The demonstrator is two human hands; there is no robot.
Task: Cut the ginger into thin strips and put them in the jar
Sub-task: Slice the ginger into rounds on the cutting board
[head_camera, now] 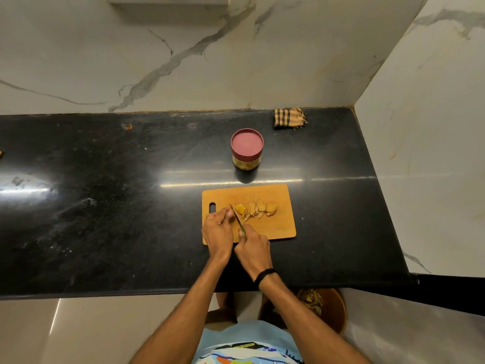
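Right hand point(253, 243) grips knife point(237, 218) by handle, blade angled across cutting board point(278, 227). Left hand point(217, 227) – fingers curled just left of blade; whether they pinch anything, cannot tell. Ginger slices point(256, 209) fanned on board right of blade. Jar point(246, 149) – maroon lid on – behind board on black counter point(105, 206)

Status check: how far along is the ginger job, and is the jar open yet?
Done: ginger slices lie in a row on the cutting board. In hand: the right hand holds the knife at its left end; the left hand, fingers curled, sits beside the blade. Left: cutting strips, opening the lidded jar, filling it.
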